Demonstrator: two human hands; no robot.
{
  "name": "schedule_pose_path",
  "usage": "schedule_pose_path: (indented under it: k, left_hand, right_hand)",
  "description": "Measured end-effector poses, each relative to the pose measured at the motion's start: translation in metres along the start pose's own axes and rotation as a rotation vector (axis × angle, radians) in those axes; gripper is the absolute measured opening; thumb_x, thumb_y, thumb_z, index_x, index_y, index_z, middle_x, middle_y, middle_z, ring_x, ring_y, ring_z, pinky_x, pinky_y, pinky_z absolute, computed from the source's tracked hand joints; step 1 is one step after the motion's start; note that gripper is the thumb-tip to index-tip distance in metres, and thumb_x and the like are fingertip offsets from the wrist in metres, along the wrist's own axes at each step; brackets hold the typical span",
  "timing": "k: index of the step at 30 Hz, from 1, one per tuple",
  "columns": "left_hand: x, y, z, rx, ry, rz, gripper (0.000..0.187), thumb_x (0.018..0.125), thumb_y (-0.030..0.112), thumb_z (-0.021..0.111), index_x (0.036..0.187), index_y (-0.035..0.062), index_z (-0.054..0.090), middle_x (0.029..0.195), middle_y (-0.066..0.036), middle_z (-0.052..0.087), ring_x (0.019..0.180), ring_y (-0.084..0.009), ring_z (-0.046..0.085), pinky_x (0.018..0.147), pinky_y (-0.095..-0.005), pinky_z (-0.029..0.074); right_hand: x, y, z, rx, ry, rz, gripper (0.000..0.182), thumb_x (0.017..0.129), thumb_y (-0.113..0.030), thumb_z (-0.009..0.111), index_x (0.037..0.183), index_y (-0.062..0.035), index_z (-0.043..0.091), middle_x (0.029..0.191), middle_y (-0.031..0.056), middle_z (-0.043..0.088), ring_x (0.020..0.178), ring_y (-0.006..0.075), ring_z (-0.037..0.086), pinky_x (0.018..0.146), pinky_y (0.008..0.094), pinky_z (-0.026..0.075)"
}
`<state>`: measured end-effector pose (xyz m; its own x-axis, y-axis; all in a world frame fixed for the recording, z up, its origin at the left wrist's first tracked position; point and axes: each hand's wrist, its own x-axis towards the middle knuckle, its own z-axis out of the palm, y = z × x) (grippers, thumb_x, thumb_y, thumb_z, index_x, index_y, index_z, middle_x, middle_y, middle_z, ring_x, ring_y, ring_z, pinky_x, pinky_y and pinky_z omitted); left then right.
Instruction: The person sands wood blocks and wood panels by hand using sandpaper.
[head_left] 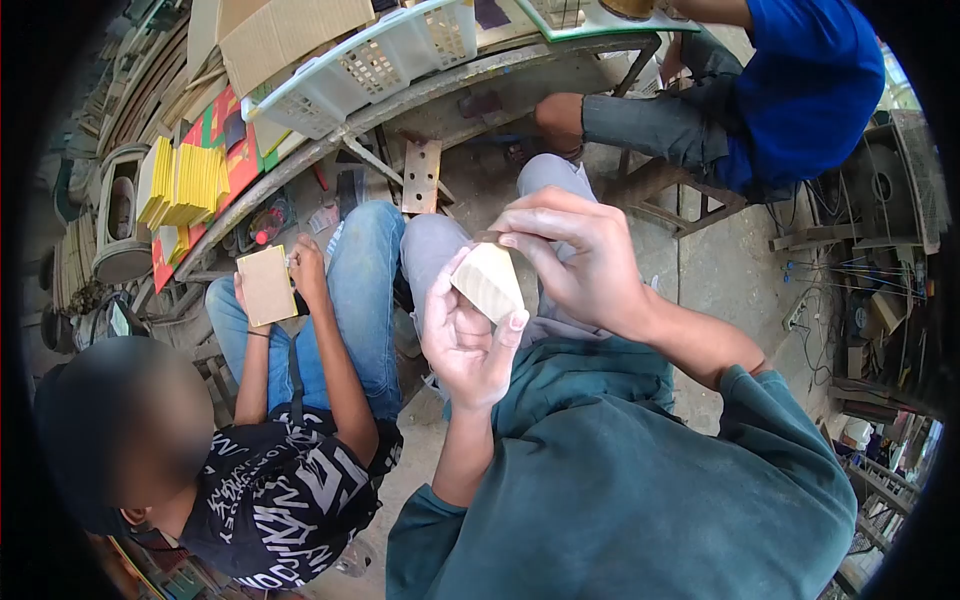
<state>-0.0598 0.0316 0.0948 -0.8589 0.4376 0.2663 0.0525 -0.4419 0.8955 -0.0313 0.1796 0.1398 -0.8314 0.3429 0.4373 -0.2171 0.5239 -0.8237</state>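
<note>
A pale, angular wooden block (489, 281) is held above my lap. My left hand (466, 350) grips it from below, fingers behind it and thumb along its lower right edge. My right hand (580, 258) is closed in a pinch at the block's top edge. Between its thumb and fingertips a small brown piece, perhaps sandpaper, shows against the block (489, 237); most of it is hidden by the fingers.
On the left, a seated person's hands hold a tan board (267, 286). Stacked yellow pieces (185, 183) and a white plastic basket (375, 65) stand on the bench. Another person in a blue shirt (810, 80) sits at upper right. Cables (825, 335) lie on the right.
</note>
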Motion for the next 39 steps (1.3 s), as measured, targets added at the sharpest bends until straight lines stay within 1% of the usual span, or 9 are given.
schedule_pose_path:
  k: [4,7,11,15,19,23,29,35,39]
  left_hand:
    - [0.003,0.003,-0.001,-0.011,0.011,-0.023,0.067,0.079,0.005,0.072,0.132,-0.0129,0.034,0.133,-0.024,0.044,0.121,-0.0256,0.048,0.102,-0.0348,0.039]
    - [0.002,0.0,-0.005,0.01,0.037,-0.05,0.068,0.079,0.005,0.072,0.132,-0.013,0.033,0.133,-0.024,0.044,0.121,-0.0255,0.047,0.102,-0.0349,0.039]
    - [0.003,0.001,-0.002,0.028,0.012,0.003,0.068,0.079,0.005,0.072,0.132,-0.013,0.033,0.133,-0.024,0.044,0.121,-0.0255,0.048,0.102,-0.035,0.039]
    - [0.003,0.003,-0.003,0.009,0.014,-0.003,0.068,0.079,0.004,0.071,0.132,-0.0128,0.033,0.134,-0.024,0.043,0.122,-0.0256,0.047,0.103,-0.0353,0.038]
    - [0.002,0.0,-0.003,0.0,0.036,-0.022,0.068,0.079,0.004,0.071,0.132,-0.0127,0.033,0.134,-0.024,0.043,0.123,-0.0258,0.047,0.103,-0.0354,0.038]
    - [0.001,0.003,0.0,-0.001,-0.004,0.007,0.068,0.079,0.003,0.071,0.132,-0.0126,0.033,0.134,-0.024,0.043,0.122,-0.0257,0.047,0.103,-0.0351,0.038]
    - [0.002,0.003,-0.004,0.014,0.017,-0.031,0.067,0.079,0.003,0.07,0.132,-0.0126,0.032,0.135,-0.024,0.042,0.123,-0.0257,0.046,0.103,-0.0347,0.038]
    - [0.004,0.004,0.0,-0.027,-0.003,-0.007,0.068,0.079,0.003,0.071,0.133,-0.0126,0.031,0.135,-0.024,0.042,0.123,-0.026,0.047,0.103,-0.0351,0.038]
    - [0.007,0.003,-0.003,-0.016,0.001,-0.006,0.068,0.079,0.003,0.071,0.133,-0.0125,0.031,0.136,-0.024,0.042,0.123,-0.0264,0.046,0.104,-0.0356,0.038]
  right_hand:
    - [-0.007,-0.013,0.001,-0.016,-0.021,-0.078,0.02,0.072,0.01,0.064,0.089,0.0014,0.067,0.083,0.0124,0.064,0.076,0.0262,0.064,0.063,0.0312,0.051]
    - [-0.015,-0.021,-0.005,0.061,-0.081,-0.027,0.02,0.071,0.011,0.064,0.088,0.0014,0.067,0.083,0.0121,0.064,0.076,0.0261,0.064,0.063,0.0311,0.051]
    - [0.0,0.0,0.0,0.048,0.027,0.014,0.02,0.071,0.011,0.063,0.088,0.0019,0.067,0.083,0.0123,0.064,0.076,0.0266,0.064,0.063,0.0311,0.051]
    - [-0.009,-0.015,0.001,-0.023,-0.022,-0.083,0.021,0.071,0.011,0.063,0.09,0.0013,0.067,0.084,0.0122,0.064,0.076,0.0269,0.063,0.064,0.0319,0.051]
    - [-0.013,-0.021,-0.007,0.053,-0.07,-0.065,0.021,0.072,0.009,0.064,0.091,0.0004,0.067,0.085,0.0125,0.064,0.074,0.0278,0.062,0.064,0.0331,0.05]
    - [0.0,0.0,0.001,0.003,0.02,-0.027,0.019,0.073,0.009,0.066,0.09,0.0,0.067,0.083,0.0127,0.064,0.073,0.0279,0.062,0.063,0.0325,0.05]
    - [-0.015,-0.019,-0.005,0.089,-0.057,-0.079,0.018,0.073,0.009,0.065,0.089,0.001,0.067,0.083,0.0131,0.065,0.073,0.0271,0.062,0.062,0.032,0.05]
    - [-0.004,-0.007,-0.002,0.014,0.035,-0.081,0.018,0.073,0.009,0.064,0.09,0.0017,0.066,0.083,0.0133,0.064,0.075,0.0275,0.063,0.063,0.0322,0.05]
    - [-0.015,-0.022,-0.011,0.06,-0.096,-0.045,0.021,0.071,0.01,0.063,0.09,0.0016,0.066,0.084,0.0122,0.064,0.076,0.0261,0.063,0.064,0.0315,0.05]
